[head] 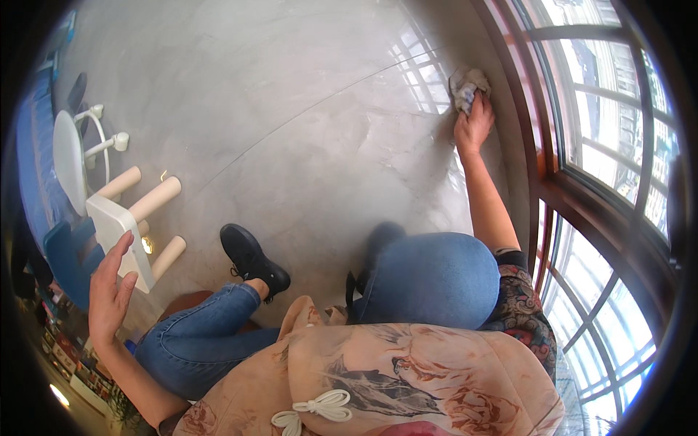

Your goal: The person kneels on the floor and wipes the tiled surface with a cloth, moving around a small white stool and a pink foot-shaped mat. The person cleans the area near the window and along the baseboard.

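My right hand (475, 124) is stretched far forward at the right, its fingers closed on a crumpled pale cloth (471, 87). The cloth rests against a smooth grey surface (305, 109), close to the dark red window frame. At the left, my left hand (110, 294) is raised with thumb and fingers apart and holds nothing. From this view it overlaps the edge of a small white stool (121, 231), and I cannot tell whether they touch. My knees in blue jeans are bent below, under a floral apron.
Barred windows in a reddish-brown frame (518, 103) run along the right side. At the left lie the stool's thick pale legs (158, 199), a round white seat (68, 158), a blue chair (65, 256) and a blue covered piece (35, 136). A black shoe (253, 261) is at centre left.
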Action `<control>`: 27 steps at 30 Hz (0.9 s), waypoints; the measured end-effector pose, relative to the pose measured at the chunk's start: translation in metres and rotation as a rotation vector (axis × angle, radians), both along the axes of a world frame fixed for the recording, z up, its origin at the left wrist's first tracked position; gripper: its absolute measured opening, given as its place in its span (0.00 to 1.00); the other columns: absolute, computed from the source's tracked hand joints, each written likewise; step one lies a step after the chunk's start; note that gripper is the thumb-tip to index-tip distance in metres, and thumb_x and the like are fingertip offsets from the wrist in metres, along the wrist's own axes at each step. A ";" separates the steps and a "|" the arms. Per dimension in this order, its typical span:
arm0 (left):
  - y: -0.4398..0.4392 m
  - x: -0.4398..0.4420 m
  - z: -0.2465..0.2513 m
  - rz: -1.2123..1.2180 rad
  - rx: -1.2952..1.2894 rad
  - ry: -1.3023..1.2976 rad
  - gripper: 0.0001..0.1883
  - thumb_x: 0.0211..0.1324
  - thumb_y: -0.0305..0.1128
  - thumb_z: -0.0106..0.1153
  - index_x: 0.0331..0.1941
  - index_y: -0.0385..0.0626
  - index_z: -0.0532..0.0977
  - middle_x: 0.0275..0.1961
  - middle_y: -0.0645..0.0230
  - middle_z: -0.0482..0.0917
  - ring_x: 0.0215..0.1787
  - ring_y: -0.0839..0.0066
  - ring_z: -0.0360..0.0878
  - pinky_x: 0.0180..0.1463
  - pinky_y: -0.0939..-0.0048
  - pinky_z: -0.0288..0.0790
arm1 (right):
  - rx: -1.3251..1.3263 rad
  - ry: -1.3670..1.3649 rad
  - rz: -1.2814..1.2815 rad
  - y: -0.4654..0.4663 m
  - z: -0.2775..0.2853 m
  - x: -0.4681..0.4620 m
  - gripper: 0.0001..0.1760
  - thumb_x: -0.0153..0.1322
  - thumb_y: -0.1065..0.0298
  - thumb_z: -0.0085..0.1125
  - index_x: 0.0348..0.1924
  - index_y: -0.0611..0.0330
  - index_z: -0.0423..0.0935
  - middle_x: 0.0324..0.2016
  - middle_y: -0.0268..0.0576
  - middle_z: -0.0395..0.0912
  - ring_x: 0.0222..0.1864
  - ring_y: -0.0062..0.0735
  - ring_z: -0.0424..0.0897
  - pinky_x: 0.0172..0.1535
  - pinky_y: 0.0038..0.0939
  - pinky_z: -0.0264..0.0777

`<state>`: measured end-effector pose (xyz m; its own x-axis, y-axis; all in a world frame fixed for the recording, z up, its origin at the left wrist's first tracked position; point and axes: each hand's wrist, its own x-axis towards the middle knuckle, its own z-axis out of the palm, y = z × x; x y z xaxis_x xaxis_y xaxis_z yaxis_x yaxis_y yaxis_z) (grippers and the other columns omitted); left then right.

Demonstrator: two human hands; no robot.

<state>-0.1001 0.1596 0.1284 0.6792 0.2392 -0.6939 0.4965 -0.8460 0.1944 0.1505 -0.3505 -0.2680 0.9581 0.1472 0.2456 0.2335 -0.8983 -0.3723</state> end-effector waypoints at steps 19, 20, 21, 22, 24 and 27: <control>0.005 -0.063 0.011 0.138 0.069 0.004 0.31 0.67 0.51 0.48 0.64 0.39 0.66 0.61 0.50 0.73 0.62 0.51 0.71 0.64 0.60 0.63 | -0.171 -0.076 0.491 0.192 -0.017 0.217 0.27 0.62 0.77 0.52 0.54 0.44 0.77 0.53 0.44 0.76 0.56 0.47 0.74 0.57 0.42 0.69; 0.004 -0.061 0.012 0.138 0.053 -0.016 0.31 0.67 0.51 0.48 0.64 0.39 0.66 0.61 0.49 0.73 0.61 0.51 0.71 0.64 0.60 0.63 | -0.167 -0.087 0.559 0.187 -0.020 0.203 0.28 0.63 0.78 0.52 0.55 0.41 0.77 0.55 0.42 0.75 0.57 0.44 0.73 0.57 0.41 0.69; 0.002 -0.059 0.013 0.128 0.065 -0.001 0.31 0.66 0.51 0.49 0.64 0.39 0.66 0.60 0.49 0.73 0.61 0.50 0.71 0.64 0.60 0.63 | -0.173 -0.073 0.623 0.182 -0.018 0.185 0.28 0.63 0.77 0.53 0.55 0.41 0.77 0.56 0.42 0.74 0.58 0.45 0.72 0.58 0.41 0.68; 0.000 -0.055 0.015 0.116 0.067 -0.002 0.31 0.66 0.51 0.49 0.64 0.39 0.66 0.60 0.49 0.73 0.61 0.50 0.71 0.64 0.59 0.63 | -0.144 -0.028 0.676 0.176 -0.013 0.165 0.28 0.62 0.76 0.55 0.55 0.40 0.77 0.57 0.41 0.73 0.58 0.45 0.72 0.59 0.42 0.67; -0.002 -0.046 0.015 0.071 0.070 -0.016 0.30 0.65 0.49 0.50 0.64 0.39 0.66 0.59 0.48 0.73 0.60 0.49 0.71 0.63 0.59 0.63 | -0.096 0.013 0.768 0.162 0.001 0.116 0.27 0.62 0.76 0.55 0.55 0.44 0.77 0.57 0.41 0.73 0.60 0.44 0.70 0.61 0.43 0.65; -0.004 -0.035 0.015 0.000 0.076 -0.051 0.29 0.64 0.45 0.52 0.63 0.40 0.66 0.58 0.48 0.74 0.60 0.48 0.70 0.62 0.58 0.63 | -0.101 0.117 0.839 0.143 0.026 0.055 0.22 0.66 0.78 0.51 0.52 0.49 0.79 0.56 0.41 0.74 0.61 0.41 0.69 0.62 0.43 0.63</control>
<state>-0.1352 0.1560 0.1435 0.7129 0.2895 -0.6387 0.4876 -0.8592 0.1548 0.2056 -0.2071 -0.2419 0.5400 0.8357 0.0998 0.8018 -0.4748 -0.3628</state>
